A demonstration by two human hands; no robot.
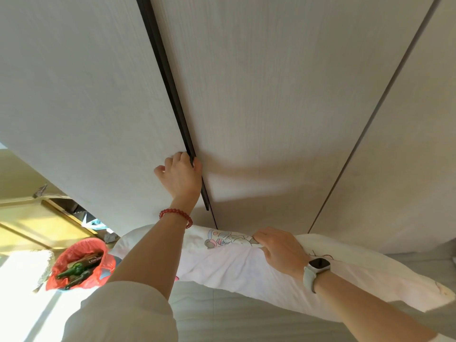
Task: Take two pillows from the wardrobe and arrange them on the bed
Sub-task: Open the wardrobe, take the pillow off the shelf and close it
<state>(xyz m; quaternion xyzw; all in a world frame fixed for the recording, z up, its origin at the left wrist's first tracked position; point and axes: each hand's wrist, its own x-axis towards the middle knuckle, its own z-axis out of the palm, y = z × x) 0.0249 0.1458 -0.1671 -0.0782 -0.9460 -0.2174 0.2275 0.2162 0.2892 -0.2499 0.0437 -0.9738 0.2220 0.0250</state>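
Pillows are out, pinched in our right hand below the wardrobe door; our left hand curls round its dark edge. Bed unseen; arranging remains.

Matt woodgrain wardrobe door, soft cloth pillow

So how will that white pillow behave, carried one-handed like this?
Likely floppy: the pillow sags either side of the right hand pinching its edge. Probably light, since one hand holds it. The cloth bunches under the grip, so it shouldn't slip.
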